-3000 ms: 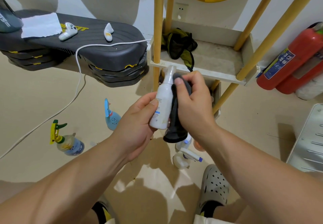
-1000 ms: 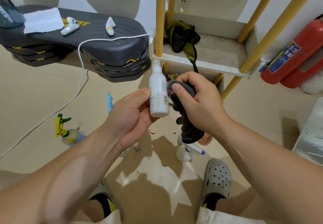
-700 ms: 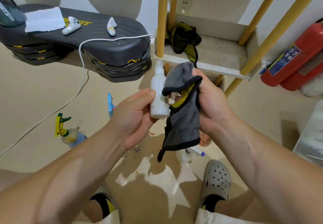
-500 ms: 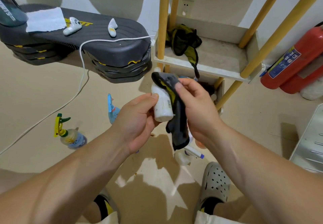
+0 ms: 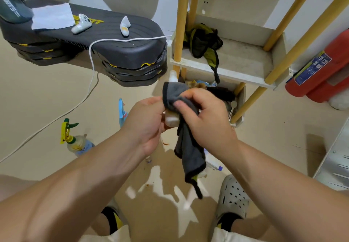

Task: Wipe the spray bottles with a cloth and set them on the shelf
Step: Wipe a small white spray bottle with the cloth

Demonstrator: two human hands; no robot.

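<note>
Beige floor (image 5: 47,105) with green-topped spray bottle (image 5: 75,141) and blue spray bottle (image 5: 121,113); shelf (image 5: 245,58) with crumpled dark rag (image 5: 204,43).

White "PORTS" stands on the grey-green object (image 5: 11,5) at upper left. Yellow lettering on the black step platform (image 5: 117,39) and the blue label (image 5: 311,67) on the fire extinguisher (image 5: 338,52) cannot be read.

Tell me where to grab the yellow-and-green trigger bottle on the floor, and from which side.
Take the trigger bottle by its narrow neck under the yellow head, from above: it seems to stand upright, head uppermost. First free a hand: the left hand holds the white bottle, the right hand the cloth.
</note>
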